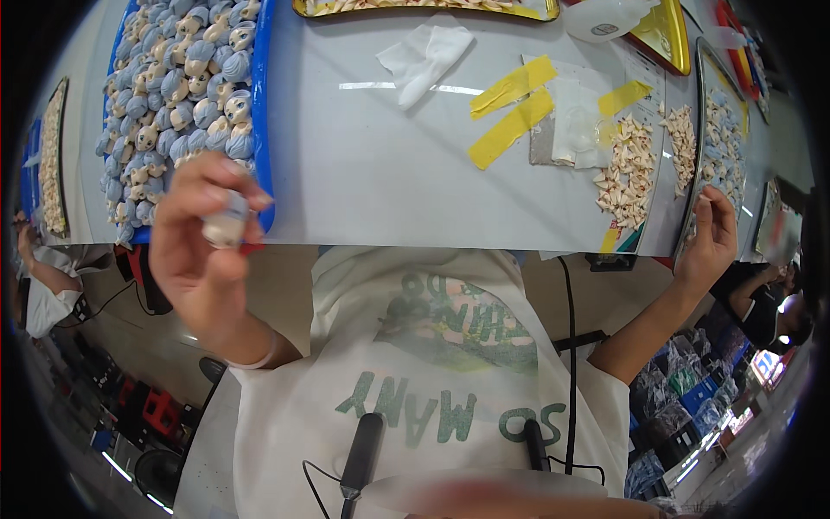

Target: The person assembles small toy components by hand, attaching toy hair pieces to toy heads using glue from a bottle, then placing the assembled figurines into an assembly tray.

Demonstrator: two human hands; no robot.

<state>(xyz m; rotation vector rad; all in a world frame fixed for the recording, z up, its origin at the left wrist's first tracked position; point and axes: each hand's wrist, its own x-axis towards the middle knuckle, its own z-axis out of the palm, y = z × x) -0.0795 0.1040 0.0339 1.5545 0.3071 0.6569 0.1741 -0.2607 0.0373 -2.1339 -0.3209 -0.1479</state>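
My left hand [197, 268] is raised in front of the table's edge, its fingers closed around a small doll head [225, 227] with pale blue hair. Motion blurs the head's details. Just beyond that hand, a blue tray [264, 112] is packed with many similar blue-haired doll heads [177, 86]. At the far right, my right hand [711, 246] reaches to the near end of a dark-rimmed tray holding small pale blue pieces [722, 143]. Its thumb and fingertips are pinched together; whatever they grip is too small to make out.
Small cream pointed pieces [627, 173] lie heaped beside the right tray. Yellow tape strips [512, 125] and a white tissue [425, 59] lie on the grey table [372, 182]. A gold-rimmed tray [424, 12] stands at the back, with a translucent container [605, 19] nearby. Other people sit at both sides.
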